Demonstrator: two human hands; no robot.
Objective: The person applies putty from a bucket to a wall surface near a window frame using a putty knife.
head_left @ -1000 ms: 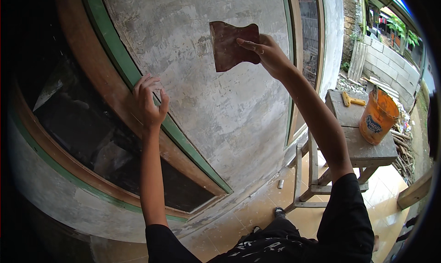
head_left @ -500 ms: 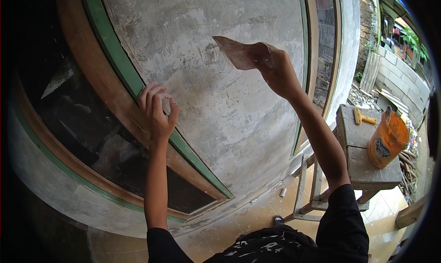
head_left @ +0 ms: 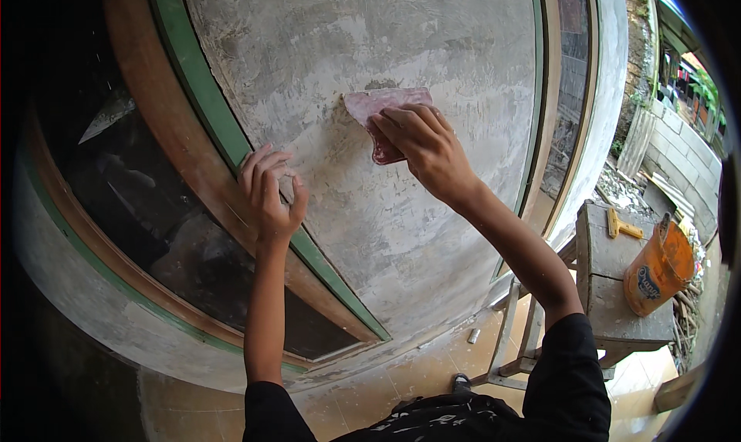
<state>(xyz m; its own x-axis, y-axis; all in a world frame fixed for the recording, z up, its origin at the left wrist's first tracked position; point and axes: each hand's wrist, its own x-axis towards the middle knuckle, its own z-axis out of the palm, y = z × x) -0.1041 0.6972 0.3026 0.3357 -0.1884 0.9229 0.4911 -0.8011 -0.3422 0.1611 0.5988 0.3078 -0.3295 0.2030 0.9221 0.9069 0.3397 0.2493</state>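
My right hand [head_left: 424, 145] is closed around a dusty pinkish sheet of sandpaper [head_left: 378, 98]. The sheet lies against the grey, patchy plastered wall [head_left: 332, 233], its lower edge curling to a darker red-brown. To the left, my left hand [head_left: 270, 195] is raised beside the green window trim [head_left: 324, 260]. Its fingers are bent and dusted with white, the thumb held apart from them, and I make out nothing held there. Whether its fingertips touch the wall, I cannot tell.
A wooden-framed dark window [head_left: 193, 241] fills the left. On the right, a wooden bench [head_left: 606, 287] carries an orange bucket [head_left: 656, 276] and a yellow-handled scraper [head_left: 624, 226]. A small pale cylinder [head_left: 473, 335] lies on the tiled floor [head_left: 424, 369].
My right hand has moved down and left, bringing the sandpaper from a raised, bent position flat onto the wall. My left hand has barely moved. The view has shifted slightly.
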